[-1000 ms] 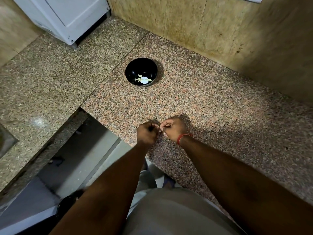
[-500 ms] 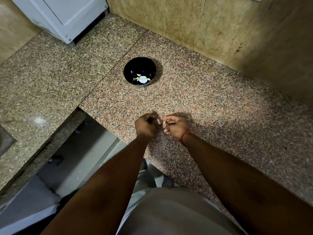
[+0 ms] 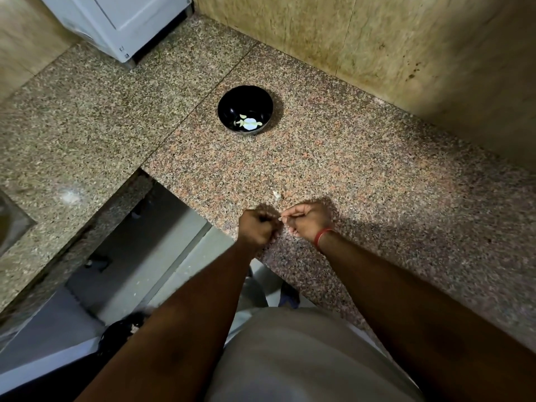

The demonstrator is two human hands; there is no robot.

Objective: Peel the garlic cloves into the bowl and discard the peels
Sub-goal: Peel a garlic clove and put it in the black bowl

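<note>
A black bowl (image 3: 229, 111) stands on the granite counter (image 3: 362, 175) with a few pale peeled garlic cloves (image 3: 249, 123) at its bottom. Near the counter's front edge my left hand (image 3: 258, 227) is curled into a fist, most likely round a garlic clove that its fingers hide. Close beside it my right hand (image 3: 307, 220), with a red band at the wrist, pinches a small white bit of peel (image 3: 279, 219) at its fingertips. A tiny white peel scrap (image 3: 276, 194) lies on the counter just beyond the hands.
A white appliance (image 3: 121, 21) stands at the back left corner. Tiled walls rise behind the counter. The counter has an L-shaped cut-out at the front left, with floor (image 3: 150, 256) below. A sink edge (image 3: 11, 224) shows at far left.
The hands have drawn slightly apart, the right one pulling a bit of peel away. A small peel scrap now lies on the counter beyond them. The bowl stays put.
</note>
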